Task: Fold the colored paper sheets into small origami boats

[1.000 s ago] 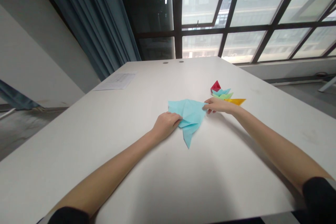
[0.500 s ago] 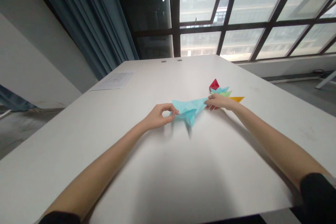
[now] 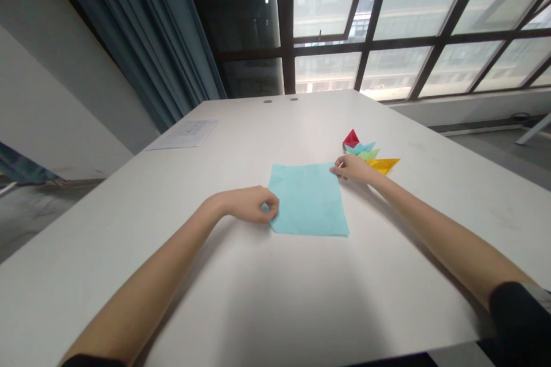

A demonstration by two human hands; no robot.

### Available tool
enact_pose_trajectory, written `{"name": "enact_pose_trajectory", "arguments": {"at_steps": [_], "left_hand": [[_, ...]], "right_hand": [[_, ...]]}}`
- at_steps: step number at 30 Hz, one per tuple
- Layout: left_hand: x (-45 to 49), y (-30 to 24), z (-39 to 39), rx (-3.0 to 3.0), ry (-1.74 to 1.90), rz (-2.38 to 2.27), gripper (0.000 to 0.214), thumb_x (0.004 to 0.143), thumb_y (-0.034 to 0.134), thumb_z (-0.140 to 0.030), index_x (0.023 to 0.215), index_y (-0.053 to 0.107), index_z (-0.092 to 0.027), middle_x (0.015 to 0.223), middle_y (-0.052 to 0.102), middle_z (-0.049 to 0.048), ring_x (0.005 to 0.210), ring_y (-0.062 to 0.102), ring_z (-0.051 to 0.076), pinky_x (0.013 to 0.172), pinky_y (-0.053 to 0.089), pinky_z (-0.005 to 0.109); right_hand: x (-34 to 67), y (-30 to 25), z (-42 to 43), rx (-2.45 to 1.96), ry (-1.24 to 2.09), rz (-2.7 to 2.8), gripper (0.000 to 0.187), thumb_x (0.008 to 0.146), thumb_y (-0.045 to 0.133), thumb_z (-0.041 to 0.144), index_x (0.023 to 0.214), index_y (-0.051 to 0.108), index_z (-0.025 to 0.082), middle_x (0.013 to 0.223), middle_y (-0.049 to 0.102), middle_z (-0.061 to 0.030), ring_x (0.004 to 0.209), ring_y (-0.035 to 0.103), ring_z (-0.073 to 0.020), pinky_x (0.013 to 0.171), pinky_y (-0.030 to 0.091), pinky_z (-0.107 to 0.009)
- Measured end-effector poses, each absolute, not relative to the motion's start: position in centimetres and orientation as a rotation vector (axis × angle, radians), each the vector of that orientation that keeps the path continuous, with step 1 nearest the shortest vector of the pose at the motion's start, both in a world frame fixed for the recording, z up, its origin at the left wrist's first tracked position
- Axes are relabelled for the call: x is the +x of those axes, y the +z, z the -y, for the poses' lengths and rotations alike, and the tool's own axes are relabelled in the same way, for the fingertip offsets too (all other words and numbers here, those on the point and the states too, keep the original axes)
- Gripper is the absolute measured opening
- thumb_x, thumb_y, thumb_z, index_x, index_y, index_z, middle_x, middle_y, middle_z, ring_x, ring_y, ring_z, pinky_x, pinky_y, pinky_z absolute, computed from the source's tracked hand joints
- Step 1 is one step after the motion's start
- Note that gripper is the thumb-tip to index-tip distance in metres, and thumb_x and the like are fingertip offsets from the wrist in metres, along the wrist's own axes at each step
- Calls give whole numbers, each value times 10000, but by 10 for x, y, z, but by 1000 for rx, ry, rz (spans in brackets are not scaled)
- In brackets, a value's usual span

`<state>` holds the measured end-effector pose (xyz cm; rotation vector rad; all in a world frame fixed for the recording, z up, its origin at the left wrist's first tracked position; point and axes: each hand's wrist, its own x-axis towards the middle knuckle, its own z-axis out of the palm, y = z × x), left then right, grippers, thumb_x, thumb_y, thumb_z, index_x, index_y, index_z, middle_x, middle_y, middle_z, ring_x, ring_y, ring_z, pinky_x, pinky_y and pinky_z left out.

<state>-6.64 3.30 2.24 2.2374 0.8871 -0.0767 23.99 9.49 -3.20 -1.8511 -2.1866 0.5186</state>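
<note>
A light blue square of paper (image 3: 308, 199) lies spread flat on the white table (image 3: 275, 287). My left hand (image 3: 248, 205) pinches the sheet at its near left edge. My right hand (image 3: 352, 167) pinches the far right corner. Just behind my right hand sit folded paper shapes: a red one (image 3: 352, 139), a light blue one (image 3: 364, 147), a green one (image 3: 369, 154) and a yellow one (image 3: 383, 164).
A printed white sheet (image 3: 184, 134) lies at the table's far left edge. Two small round holes (image 3: 280, 100) sit near the far edge. Dark curtains (image 3: 146, 40) and large windows (image 3: 387, 17) stand behind the table.
The blue paper was crumpled in a folded shape; both hands lifted it, pulled it apart, and it now lies flat as an open square. My left hand moved nearer to me.
</note>
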Motion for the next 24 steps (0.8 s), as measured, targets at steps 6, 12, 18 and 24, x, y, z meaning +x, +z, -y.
{"name": "enact_pose_trajectory", "arguments": {"at_steps": [6, 12, 18, 24], "left_hand": [[-59, 17, -28, 2254, 31, -941, 164, 691, 619, -255, 841, 682, -238, 762, 677, 4, 688, 604, 168, 628, 424, 227], [-37, -8, -23, 2532, 328, -937, 392, 794, 583, -343, 1168, 571, -230, 1276, 535, 124, 1162, 502, 273, 969, 375, 394], [-33, -32, -12, 2613, 100, -872, 641, 813, 532, -512, 1390, 320, -326, 1514, 161, 112, 1379, 146, 347, 1057, 162, 584], [-33, -45, -9, 2639, 102, -942, 635, 831, 454, -577, 1400, 283, -353, 1515, 156, 94, 1383, 129, 338, 1058, 112, 598]], "right_hand": [[250, -1, -91, -1826, 349, 2163, 215, 822, 496, 316, 903, 639, 177, 812, 704, -51, 696, 624, -164, 651, 414, -244], [300, 20, -96, -2225, 85, 2133, 205, 711, 614, 264, 902, 673, 220, 951, 679, -88, 849, 620, -256, 700, 451, -316], [316, 5, -95, -2453, 198, 2055, 185, 617, 701, 193, 797, 698, 233, 995, 644, -135, 895, 620, -355, 698, 486, -442], [309, 6, -93, -2430, 217, 1992, 169, 621, 695, 176, 786, 684, 210, 1001, 630, -181, 940, 600, -392, 716, 472, -493]]}}
